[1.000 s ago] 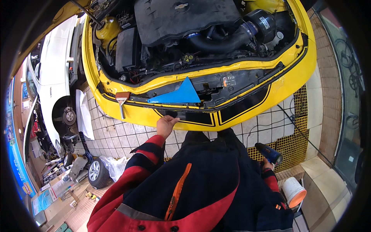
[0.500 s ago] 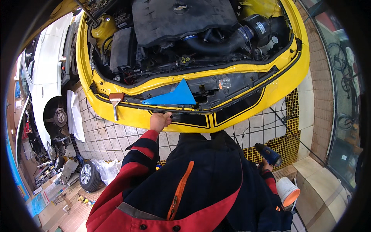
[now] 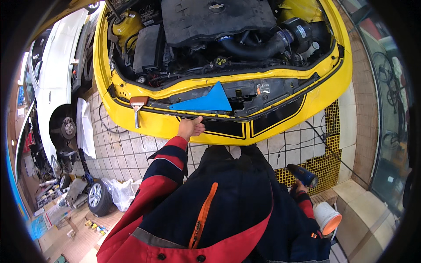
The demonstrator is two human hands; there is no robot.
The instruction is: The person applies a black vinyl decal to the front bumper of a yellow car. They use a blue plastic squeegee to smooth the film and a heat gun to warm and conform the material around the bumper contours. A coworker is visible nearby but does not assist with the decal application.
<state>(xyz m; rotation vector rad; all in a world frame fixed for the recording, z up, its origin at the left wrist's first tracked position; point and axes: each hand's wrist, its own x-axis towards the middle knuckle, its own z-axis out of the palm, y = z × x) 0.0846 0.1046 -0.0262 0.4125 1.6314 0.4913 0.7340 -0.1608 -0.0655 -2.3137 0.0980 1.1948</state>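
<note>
At the front of a yellow car, my left hand is closed, its fingers curled and thumb up against the bumper's upper edge. It is beside a black panel with thin yellow outlines; whatever its fingers pinch is hidden. Low on the right, my right hand grips a dark blue heat gun with a black nozzle, held out away from the car. Just beyond my left hand, a blue triangular squeegee lies on the black front trim. Farther left rests a scraper with a brown head and metal handle.
The engine bay is uncovered. A white car with a wheel off stands left, near a loose wheel and plastic sheeting. A white bucket stands by my right forearm. A dark cable crosses the tiles and yellow grating.
The view has shifted slightly, so the car sits a little higher and farther right. My left thumb now lies higher against the bumper edge. The heat gun stays nearly where it was.
</note>
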